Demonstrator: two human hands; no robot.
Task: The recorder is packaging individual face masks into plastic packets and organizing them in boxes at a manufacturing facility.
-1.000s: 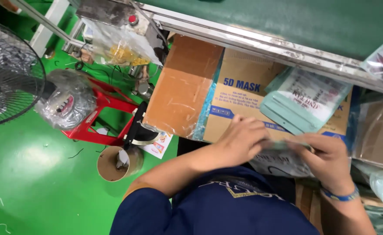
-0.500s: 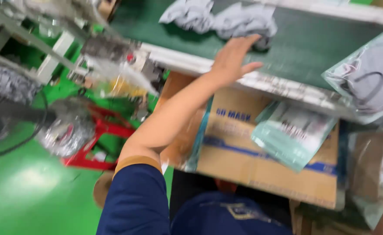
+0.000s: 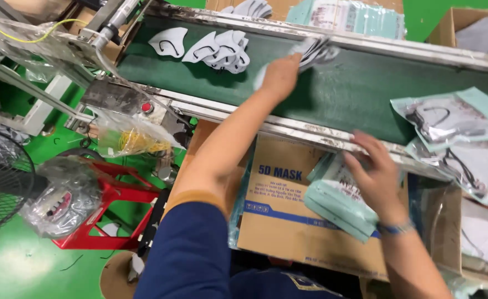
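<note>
Green conveyor belt (image 3: 366,94): left hand (image 3: 280,75) is pinching light, floppy face masks (image 3: 316,51) by their edge; right hand (image 3: 374,171) is resting, fingers spread, on the mask packets (image 3: 335,202).

Left hand (image 3: 280,75) has reached further, now gripping masks (image 3: 316,51) on the belt (image 3: 366,94).

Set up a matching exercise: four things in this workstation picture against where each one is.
Things:
1. Loose white face masks
2. Stack of pale green mask pouches
3. Red metal stand
4. Brown cardboard box

Places:
A. On the green floor, at left
B. On the dark green conveyor belt
C. Below the belt's near rail, in front of the person
D. Under the right hand, on the box

Pairs: 1-B, 2-D, 3-A, 4-C
</note>
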